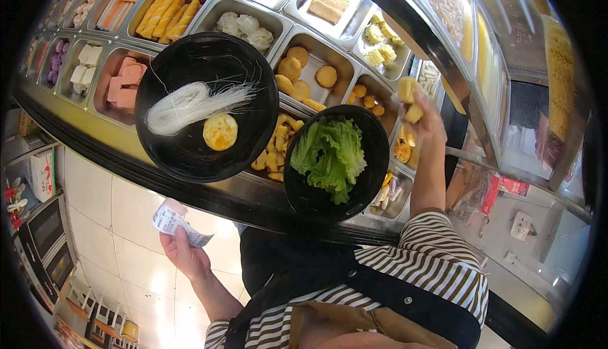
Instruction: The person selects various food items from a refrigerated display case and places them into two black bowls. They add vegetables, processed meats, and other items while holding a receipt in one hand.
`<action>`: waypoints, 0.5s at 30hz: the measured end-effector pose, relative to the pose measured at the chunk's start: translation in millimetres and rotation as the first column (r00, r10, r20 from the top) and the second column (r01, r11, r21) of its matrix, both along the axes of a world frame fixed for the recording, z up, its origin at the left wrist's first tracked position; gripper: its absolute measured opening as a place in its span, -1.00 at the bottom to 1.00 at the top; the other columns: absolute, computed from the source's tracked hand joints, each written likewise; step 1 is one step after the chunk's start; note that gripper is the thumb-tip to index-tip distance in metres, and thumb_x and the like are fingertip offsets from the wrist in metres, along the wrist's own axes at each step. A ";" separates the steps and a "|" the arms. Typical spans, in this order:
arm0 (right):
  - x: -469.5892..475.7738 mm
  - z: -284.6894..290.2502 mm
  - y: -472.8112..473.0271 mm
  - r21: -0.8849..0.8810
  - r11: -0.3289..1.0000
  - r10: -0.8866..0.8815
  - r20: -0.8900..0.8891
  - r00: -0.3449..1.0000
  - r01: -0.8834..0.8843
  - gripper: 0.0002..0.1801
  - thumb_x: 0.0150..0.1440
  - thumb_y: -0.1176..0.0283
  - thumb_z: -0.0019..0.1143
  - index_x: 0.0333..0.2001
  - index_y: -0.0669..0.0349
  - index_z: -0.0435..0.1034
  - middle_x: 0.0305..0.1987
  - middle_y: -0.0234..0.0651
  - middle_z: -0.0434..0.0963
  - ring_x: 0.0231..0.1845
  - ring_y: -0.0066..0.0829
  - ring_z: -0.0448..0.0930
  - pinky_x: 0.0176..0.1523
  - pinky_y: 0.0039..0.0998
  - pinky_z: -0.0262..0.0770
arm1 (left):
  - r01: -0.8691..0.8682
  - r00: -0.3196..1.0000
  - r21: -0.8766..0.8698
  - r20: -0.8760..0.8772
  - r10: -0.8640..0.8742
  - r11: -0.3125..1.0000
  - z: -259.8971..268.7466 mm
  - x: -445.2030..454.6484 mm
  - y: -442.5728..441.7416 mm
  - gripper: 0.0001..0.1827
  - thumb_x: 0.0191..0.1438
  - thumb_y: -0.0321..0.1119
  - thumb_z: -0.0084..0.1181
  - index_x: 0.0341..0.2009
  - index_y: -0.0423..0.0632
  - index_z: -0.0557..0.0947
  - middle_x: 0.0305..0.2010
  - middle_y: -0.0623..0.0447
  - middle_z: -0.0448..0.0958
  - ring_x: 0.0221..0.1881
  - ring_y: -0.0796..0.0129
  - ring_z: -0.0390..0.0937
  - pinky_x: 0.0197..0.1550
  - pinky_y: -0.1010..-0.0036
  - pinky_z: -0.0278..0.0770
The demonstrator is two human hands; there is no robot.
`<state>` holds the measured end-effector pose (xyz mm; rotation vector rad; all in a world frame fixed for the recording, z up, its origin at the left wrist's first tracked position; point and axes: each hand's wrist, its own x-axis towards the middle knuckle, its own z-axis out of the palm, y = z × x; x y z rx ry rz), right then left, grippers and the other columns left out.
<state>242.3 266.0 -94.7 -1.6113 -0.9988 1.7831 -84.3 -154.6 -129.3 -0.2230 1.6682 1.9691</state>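
Note:
My left hand (187, 256) pinches a curled paper receipt (175, 223) with printed writing, below the counter's front edge. At the right, my right hand (432, 123) grips yellow pieces that look like cut corn cob (407, 90), above the metal food pans. A clear film, perhaps a thin glove, seems to cover its fingers. A large black bowl (190, 161) holds a bundle of white rice vermicelli (178, 109) and a round fried egg (220, 132). Beside it, a smaller black bowl (304, 199) contains green lettuce leaves (330, 156). Both bowls rest over the pans.
Metal pans hold corn pieces (380, 47), round flat cakes (326, 77), yellow rolls (168, 16), pink luncheon meat slices (126, 83) and white tofu-like blocks (85, 66). A dark-framed display case (456, 78) curves along the right. Stools (102, 313) stand at the lower left.

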 end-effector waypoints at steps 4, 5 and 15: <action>4.9 11.2 -54.8 0.036 0.997 0.066 -0.132 0.989 -0.062 -0.63 -0.03 0.27 0.14 -0.21 0.31 0.36 -0.39 -0.28 0.49 -0.41 -0.49 0.49 -0.46 -0.51 0.42 | 0.019 1.000 0.059 -0.019 -0.018 0.998 15.3 -1.5 4.4 -0.63 0.07 -0.57 -0.11 0.02 -0.24 0.30 -0.02 -0.11 0.41 -0.02 0.27 0.41 0.05 0.40 0.37; 7.1 14.7 -60.1 0.027 0.992 0.122 -0.145 0.982 -0.120 -0.63 -0.04 0.28 0.14 -0.21 0.31 0.36 -0.38 -0.28 0.49 -0.42 -0.49 0.50 -0.45 -0.52 0.42 | 0.031 0.999 0.082 -0.032 -0.029 0.996 18.3 -2.0 7.1 -0.62 0.07 -0.57 -0.11 0.03 -0.24 0.29 -0.02 -0.11 0.41 -0.02 0.27 0.41 0.05 0.40 0.37; -106.8 79.1 -132.9 0.096 0.935 0.341 0.035 0.939 -0.343 -0.70 -0.03 0.33 0.12 -0.26 0.32 0.43 -0.41 -0.42 0.50 -0.42 -0.65 0.47 -0.40 -0.62 0.36 | 0.138 0.990 0.138 -0.058 -0.131 0.981 60.0 -20.7 18.1 -0.66 0.03 -0.65 -0.12 -0.04 -0.24 0.35 -0.07 -0.05 0.44 -0.07 0.35 0.43 0.02 0.48 0.36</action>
